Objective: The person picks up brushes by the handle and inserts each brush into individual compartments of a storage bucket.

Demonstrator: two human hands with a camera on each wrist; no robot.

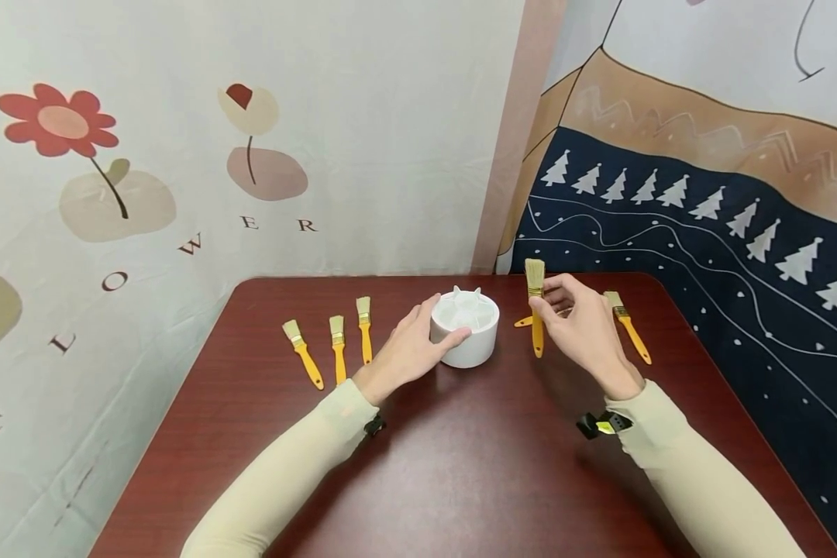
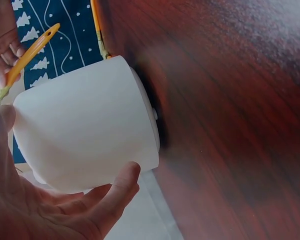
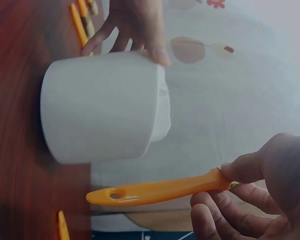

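My left hand (image 1: 406, 346) grips the side of a white round holder (image 1: 470, 349), its thumb at the rim. In the head view the holder's top has a clear, divided insert with small points standing up. My right hand (image 1: 587, 324) pinches a paintbrush (image 1: 538, 335) just below its bristles, between thumb and fingers. That brush stands bristles up, its yellow handle (image 3: 150, 192) hanging down to the right of the holder. In the right wrist view the handle's hole shows, while the bristles are out of sight. The left wrist view shows the holder's smooth wall (image 2: 85, 125) close up.
Three more paintbrushes (image 1: 309, 363) lie spread on the dark red table (image 1: 446, 480), left of the holder. Another brush (image 1: 633, 335) lies right of my right hand, and a yellow handle end (image 1: 523, 322) shows behind the held brush. Printed curtains (image 1: 390, 139) hang behind the table.
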